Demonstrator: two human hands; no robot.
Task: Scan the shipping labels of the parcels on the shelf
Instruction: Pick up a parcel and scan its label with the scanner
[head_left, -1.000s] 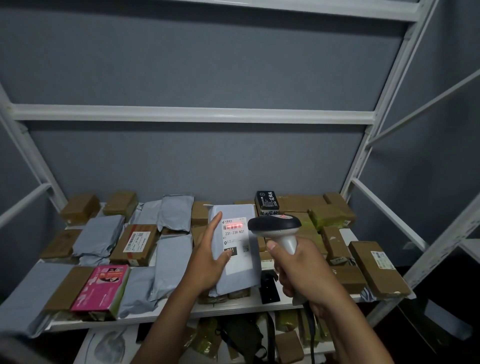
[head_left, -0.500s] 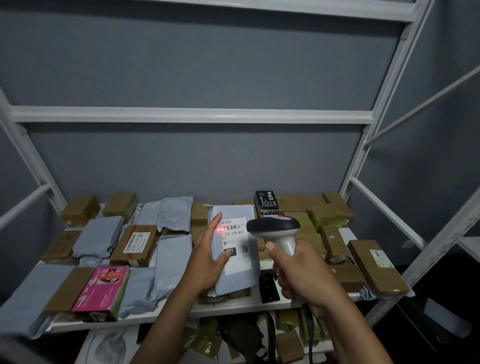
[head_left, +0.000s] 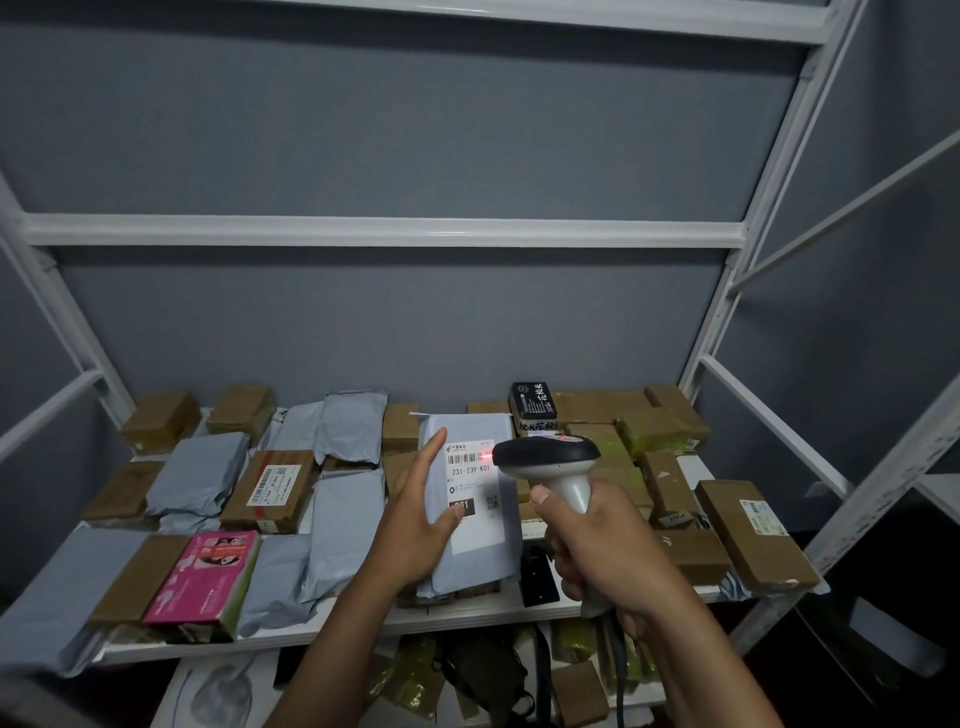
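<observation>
grey mailer (head_left: 470, 530) propped at shelf (head_left: 467, 610) front centre, left hand (head_left: 421, 525) gripping its left edge, thumb on shipping label (head_left: 470, 483). right hand (head_left: 597, 551) wrapped round scanner (head_left: 550, 460), red beam on barcode. judgement: one scan under way; most parcels lie unscanned around it.

Grey wall (head_left: 363, 130); white metal rack (head_left: 384, 233); dim light.

Dim, bluish, even light; soft shadows. Red glow beside the fingers (head_left: 451, 512); edges bow, corners perhaps slightly blurred.
</observation>
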